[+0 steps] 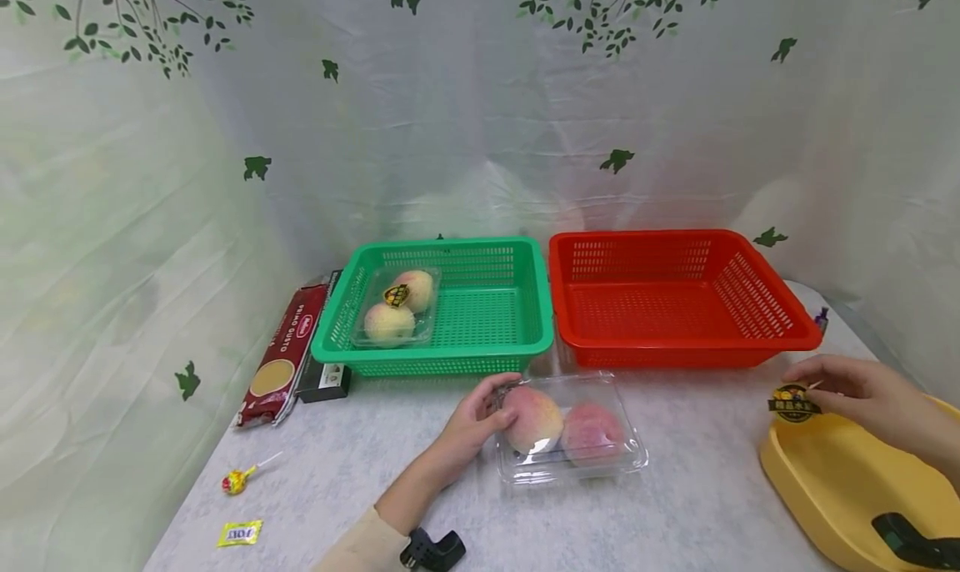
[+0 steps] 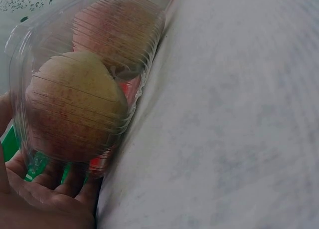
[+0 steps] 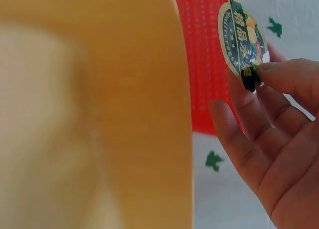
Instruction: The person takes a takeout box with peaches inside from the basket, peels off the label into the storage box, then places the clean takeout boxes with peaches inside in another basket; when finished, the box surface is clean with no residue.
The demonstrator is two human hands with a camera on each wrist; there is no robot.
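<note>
A clear plastic clamshell box point(image 1: 562, 469) with two peaches point(image 1: 534, 420) inside lies on the table in front of the baskets. My left hand point(image 1: 480, 418) grips its left side, thumb on the near side and fingers behind, as the left wrist view also shows. Over the rim of a yellow tub point(image 1: 795, 489), my right hand point(image 1: 862, 393) pinches a black and gold fruit sticker point(image 3: 243, 42) between thumb and fingers. In the green basket point(image 1: 480, 359) sits another clear box point(image 1: 360, 330) of two peaches, bearing a similar sticker point(image 1: 396, 295).
A red basket point(image 1: 690, 357) stands right of the green one. Leftward lie a dark red packet point(image 1: 288, 347), a black box point(image 1: 324, 386), a lollipop point(image 1: 236, 480) and a small yellow packet point(image 1: 240, 533). A small purple item point(image 1: 822, 318) shows behind the red basket's right corner.
</note>
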